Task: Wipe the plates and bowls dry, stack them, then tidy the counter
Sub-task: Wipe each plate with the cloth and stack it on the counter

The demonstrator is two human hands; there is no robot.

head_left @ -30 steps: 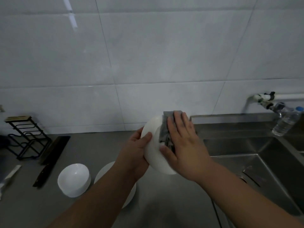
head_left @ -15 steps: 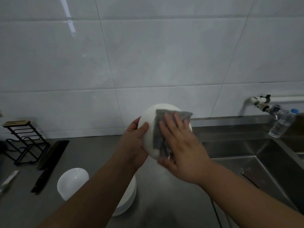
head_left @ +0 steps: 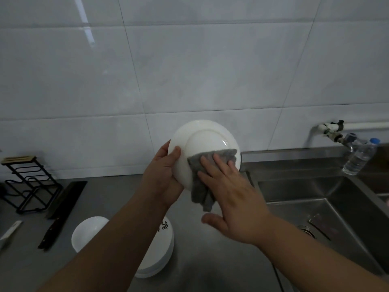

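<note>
My left hand (head_left: pixel 163 178) grips a white plate (head_left: pixel 202 140) by its left rim, holding it nearly upright above the counter with its underside towards me. My right hand (head_left: pixel 229 192) presses a grey cloth (head_left: pixel 200 186) flat against the plate's lower right part, fingers straight and thumb spread below. On the counter beneath my left forearm stands a stack of white plates (head_left: pixel 162 249) with a small dark mark on top. A white bowl (head_left: pixel 88 230) sits just left of that stack.
A steel sink (head_left: pixel 315 207) lies to the right, with a tap (head_left: pixel 334 133) and a plastic water bottle (head_left: pixel 360 157) at its back edge. A black wire rack (head_left: pixel 29 184) and a dark knife (head_left: pixel 61 216) are at the left. Tiled wall behind.
The plate has risen and turned so its round underside faces me. My right hand has slid the cloth from the upper part down to the lower right.
</note>
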